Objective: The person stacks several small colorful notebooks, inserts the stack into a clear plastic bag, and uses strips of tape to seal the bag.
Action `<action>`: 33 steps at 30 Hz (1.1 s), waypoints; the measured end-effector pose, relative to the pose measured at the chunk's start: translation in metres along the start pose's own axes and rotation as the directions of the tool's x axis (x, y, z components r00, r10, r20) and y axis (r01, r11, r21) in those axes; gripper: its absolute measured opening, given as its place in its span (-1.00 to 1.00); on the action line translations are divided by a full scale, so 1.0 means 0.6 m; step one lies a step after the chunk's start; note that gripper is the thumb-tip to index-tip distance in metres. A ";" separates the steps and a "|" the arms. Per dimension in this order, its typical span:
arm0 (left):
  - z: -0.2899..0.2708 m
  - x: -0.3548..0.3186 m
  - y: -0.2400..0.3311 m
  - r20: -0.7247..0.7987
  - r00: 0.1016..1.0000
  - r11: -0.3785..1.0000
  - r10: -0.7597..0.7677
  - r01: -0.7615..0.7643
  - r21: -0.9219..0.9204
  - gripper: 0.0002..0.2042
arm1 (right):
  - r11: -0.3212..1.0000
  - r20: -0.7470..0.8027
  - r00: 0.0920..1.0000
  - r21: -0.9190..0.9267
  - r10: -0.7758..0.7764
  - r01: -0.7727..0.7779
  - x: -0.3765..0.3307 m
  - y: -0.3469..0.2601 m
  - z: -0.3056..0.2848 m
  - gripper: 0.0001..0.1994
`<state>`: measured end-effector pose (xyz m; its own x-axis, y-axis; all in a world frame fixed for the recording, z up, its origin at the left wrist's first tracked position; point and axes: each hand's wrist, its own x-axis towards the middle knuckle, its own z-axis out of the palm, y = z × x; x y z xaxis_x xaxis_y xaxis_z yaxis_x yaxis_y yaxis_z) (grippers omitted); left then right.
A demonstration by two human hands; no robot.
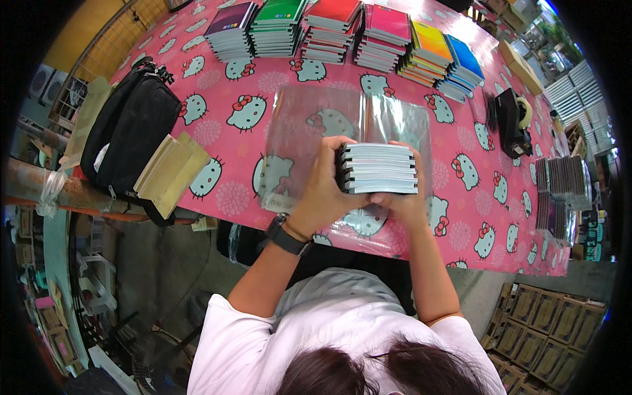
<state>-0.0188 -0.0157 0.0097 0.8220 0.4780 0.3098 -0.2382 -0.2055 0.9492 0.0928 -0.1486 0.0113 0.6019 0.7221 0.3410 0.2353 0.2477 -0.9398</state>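
Between my two hands stands a stack of spiral-bound notebooks (pixel 378 169), white page edges toward me and black binding at its left side. My left hand (pixel 324 181) wraps the left side, a dark watch on its wrist. Around the right side closes my right hand (pixel 406 194), its thumb low at the near edge. The covers are turned so that I cannot tell their colours. Beneath the stack and hands, clear plastic sheets (pixel 299 118) lie on the pink cartoon-print tablecloth (pixel 230 151).
Along the far side stand notebook stacks in purple, green, red (pixel 332 16), pink, yellow and blue (pixel 464 59). A black bag (pixel 128 128) and tan card pieces (pixel 172 172) sit at left. At right are a tape dispenser (pixel 512 123) and wrapped notebook bundles (pixel 559 191). Cartons (pixel 543 316) stand below.
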 end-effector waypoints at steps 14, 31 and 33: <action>-0.035 0.015 0.008 0.086 0.996 0.993 -0.027 0.016 0.120 -0.24 | 0.996 0.244 0.966 -0.031 0.090 -0.085 0.015 -0.011 -0.072 -0.25; -0.014 0.130 -0.024 0.123 0.732 0.723 -0.670 0.681 -0.120 -0.41 | 0.190 -0.093 0.964 -0.981 -0.250 -0.045 0.118 0.105 -0.182 -0.92; -0.012 0.133 -0.014 0.093 0.727 0.732 -0.680 0.680 0.036 -0.41 | 0.159 -0.087 0.972 -0.986 -0.220 -0.052 0.119 0.097 -0.179 -0.92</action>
<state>0.0451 0.0303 0.0268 0.8078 0.4081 -0.4254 0.4030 0.1443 0.9037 0.2315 -0.1517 -0.0169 0.5996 0.5905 0.5402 0.7582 -0.6352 -0.1472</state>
